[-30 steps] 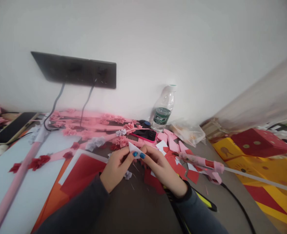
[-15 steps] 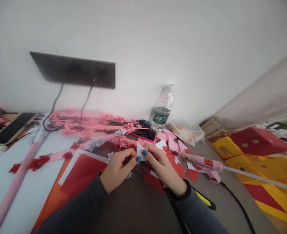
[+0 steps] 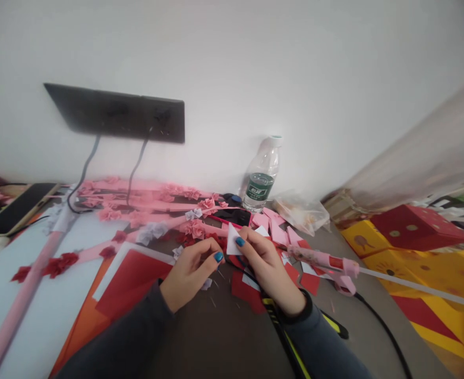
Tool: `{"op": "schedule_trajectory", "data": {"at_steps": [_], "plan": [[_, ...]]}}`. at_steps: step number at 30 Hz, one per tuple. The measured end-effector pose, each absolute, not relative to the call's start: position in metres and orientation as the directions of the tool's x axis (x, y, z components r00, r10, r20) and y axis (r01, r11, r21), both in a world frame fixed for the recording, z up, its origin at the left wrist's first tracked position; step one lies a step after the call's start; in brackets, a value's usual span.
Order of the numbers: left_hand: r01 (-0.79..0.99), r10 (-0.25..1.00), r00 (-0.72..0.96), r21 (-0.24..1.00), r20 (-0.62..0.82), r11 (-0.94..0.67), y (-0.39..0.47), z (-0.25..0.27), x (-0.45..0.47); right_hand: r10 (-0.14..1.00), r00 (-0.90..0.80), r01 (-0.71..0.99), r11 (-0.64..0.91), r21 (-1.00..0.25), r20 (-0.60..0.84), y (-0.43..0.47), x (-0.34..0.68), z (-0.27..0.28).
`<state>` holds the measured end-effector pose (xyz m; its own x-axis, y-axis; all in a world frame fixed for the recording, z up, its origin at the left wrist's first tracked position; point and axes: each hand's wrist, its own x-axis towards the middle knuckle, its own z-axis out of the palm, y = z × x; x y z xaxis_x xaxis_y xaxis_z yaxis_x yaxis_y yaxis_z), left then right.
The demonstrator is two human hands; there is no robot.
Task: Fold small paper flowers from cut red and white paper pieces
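Between the thumb and fingers of my right hand [image 3: 269, 271] is a small folded piece of white paper [image 3: 233, 243], its pointed corner up. My left hand [image 3: 192, 271] is just left of it, apart from the paper. Its fingers are curled, with the thumb tip close against the index finger and nothing visible in them. Red and white paper pieces [image 3: 245, 289] lie beneath my right hand. Behind the hands are pink strips carrying paper flowers [image 3: 195, 228] and a phone in a pink case [image 3: 235, 216], partly hidden.
A water bottle [image 3: 259, 187] stands against the wall. At right lie a pink glue gun [image 3: 344, 284] with a cable and yellow boxes [image 3: 425, 268]. A black-and-yellow tool [image 3: 285, 337] passes beneath my right forearm. Red sheets [image 3: 133, 284] and a pink pole [image 3: 30, 295] lie left.
My left hand has let go of the white paper and moved slightly left. The right hand has drawn the paper a little to the right.
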<state>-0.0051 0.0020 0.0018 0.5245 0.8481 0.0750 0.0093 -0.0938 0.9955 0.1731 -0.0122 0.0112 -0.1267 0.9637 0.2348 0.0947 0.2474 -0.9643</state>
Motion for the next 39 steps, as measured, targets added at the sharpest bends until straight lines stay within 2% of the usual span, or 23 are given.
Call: {"op": "schedule_trajectory", "data": {"at_steps": [5,16,20,24,29,32,39], "plan": [[0.032,0.840,0.541,0.997,0.042,-0.070,0.0020,-0.0010,-0.0041,0.953,-0.204,0.138,0.256,-0.957,0.226,-0.0145,0.1679,0.0114],[-0.071,0.771,0.622,0.990,0.137,-0.119,-0.0013,0.0038,-0.0073,0.975,-0.170,0.037,0.149,-0.988,0.141,-0.0160,0.1675,0.0097],[-0.077,0.775,0.626,0.996,0.086,-0.048,-0.0006,0.0033,-0.0087,0.971,-0.165,0.104,0.190,-0.976,0.171,-0.0154,0.1721,0.0128],[0.018,0.794,0.605,0.996,0.059,-0.087,0.0013,0.0003,-0.0067,0.942,-0.276,0.141,0.238,-0.961,0.193,-0.0156,0.1708,0.0147],[0.142,0.814,0.578,0.976,0.054,-0.165,0.0022,-0.0007,-0.0038,0.934,-0.313,0.119,0.220,-0.968,0.174,-0.0157,0.1681,0.0123],[0.187,0.779,0.625,0.962,0.040,-0.200,0.0026,0.0007,-0.0033,0.936,-0.333,0.134,0.169,-0.976,0.116,-0.0165,0.1690,0.0110],[0.208,0.680,0.733,0.947,0.015,-0.246,0.0005,0.0045,-0.0059,0.930,-0.353,0.133,0.156,-0.979,0.100,-0.0170,0.1704,0.0134]]}}
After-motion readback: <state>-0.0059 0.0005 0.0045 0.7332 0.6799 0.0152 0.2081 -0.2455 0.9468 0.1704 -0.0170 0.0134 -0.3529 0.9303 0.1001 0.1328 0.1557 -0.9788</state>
